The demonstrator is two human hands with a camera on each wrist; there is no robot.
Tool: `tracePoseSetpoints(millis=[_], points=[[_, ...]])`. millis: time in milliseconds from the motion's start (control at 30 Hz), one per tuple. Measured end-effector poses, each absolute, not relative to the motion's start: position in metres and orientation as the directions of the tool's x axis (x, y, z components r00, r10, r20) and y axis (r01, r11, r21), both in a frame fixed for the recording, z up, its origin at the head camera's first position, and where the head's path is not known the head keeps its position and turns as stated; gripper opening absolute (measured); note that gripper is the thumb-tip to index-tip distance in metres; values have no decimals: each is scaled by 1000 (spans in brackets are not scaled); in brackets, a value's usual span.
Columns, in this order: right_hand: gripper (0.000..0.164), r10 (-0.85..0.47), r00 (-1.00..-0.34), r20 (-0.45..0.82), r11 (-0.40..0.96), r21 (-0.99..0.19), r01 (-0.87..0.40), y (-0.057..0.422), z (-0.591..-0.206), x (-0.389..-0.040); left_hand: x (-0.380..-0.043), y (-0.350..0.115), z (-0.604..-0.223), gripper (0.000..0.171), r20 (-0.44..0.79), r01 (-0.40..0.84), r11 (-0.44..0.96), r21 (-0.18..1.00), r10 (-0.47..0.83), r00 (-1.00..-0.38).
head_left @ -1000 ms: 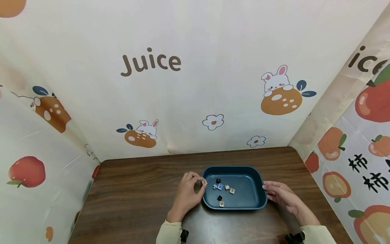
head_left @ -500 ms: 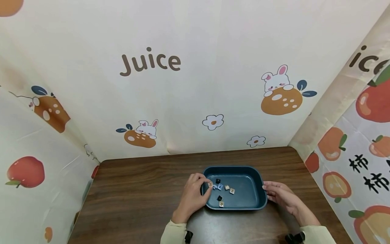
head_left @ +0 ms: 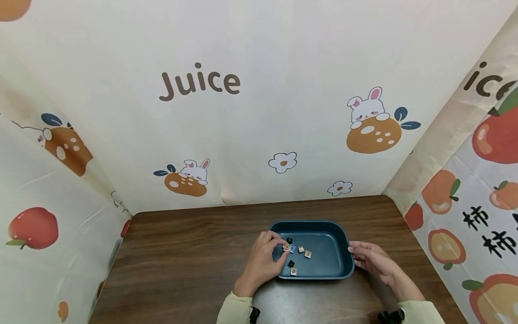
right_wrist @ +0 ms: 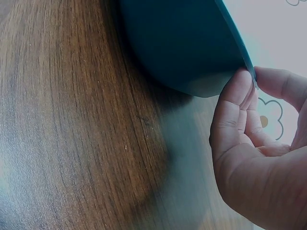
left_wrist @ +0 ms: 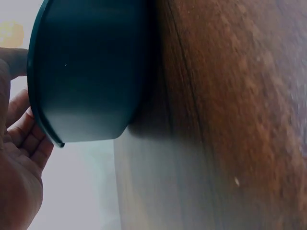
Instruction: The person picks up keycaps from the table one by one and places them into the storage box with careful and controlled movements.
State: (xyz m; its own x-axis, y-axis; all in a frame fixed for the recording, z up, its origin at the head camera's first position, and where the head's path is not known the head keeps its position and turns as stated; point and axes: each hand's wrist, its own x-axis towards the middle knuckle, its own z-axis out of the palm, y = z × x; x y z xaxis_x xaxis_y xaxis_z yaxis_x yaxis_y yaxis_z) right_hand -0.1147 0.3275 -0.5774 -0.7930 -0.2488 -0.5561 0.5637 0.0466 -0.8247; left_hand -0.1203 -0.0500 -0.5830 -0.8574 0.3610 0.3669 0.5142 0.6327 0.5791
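Note:
My left hand point(head_left: 262, 260) reaches over the left rim of a dark teal tray point(head_left: 332, 256) and pinches a small pale cube point(head_left: 287, 248) between thumb and fingers. Close by that cube, inside the tray, lie a light blue cube point(head_left: 292, 248) and a black cube point(head_left: 289, 240). More small pieces sit nearby, including another black cube point(head_left: 291, 264) and a pale cube point(head_left: 293, 272). At the opposite end, my right hand point(head_left: 376, 263) pinches the tray's right rim, as the right wrist view also shows. In the left wrist view the tray wall point(left_wrist: 86, 72) hides the cubes.
The tray stands on a dark wooden table point(head_left: 182, 261), towards its right side. Behind rises a white curtain point(head_left: 259, 121) printed with rabbits and fruit; similar printed cloth hangs at both sides. Two other pale cubes lie mid-tray, one being a whitish cube point(head_left: 301, 249).
My left hand has moved right from the tray's left rim to above its inside, carrying the pale cube towards the blue ones. The right hand has stayed on the right rim.

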Motion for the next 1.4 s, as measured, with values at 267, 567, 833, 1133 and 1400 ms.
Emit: tracePoseSetpoints(millis=[267,567,833,1133,1400], points=[[23,-276,-797,-538,26,-832,553,327,-578,-114,-121,-46,-584,15,374,529,631,567,375,-848],[21,-274,-795,-541,14,-829,559,326,-578,-114,-121,-44,-588,16,387,551,647,526,395,-833],[20,-268,-797,-541,13,-830,558,326,-577,-113,-122,-41,-591,15,397,562,673,482,404,-824],[19,-257,-800,-542,16,-830,558,326,-576,-114,-123,-40,-595,18,424,587,667,459,416,-805],[19,-256,-794,-552,32,-825,564,326,-575,-115,-122,-42,-593,28,398,573,651,498,415,-818]])
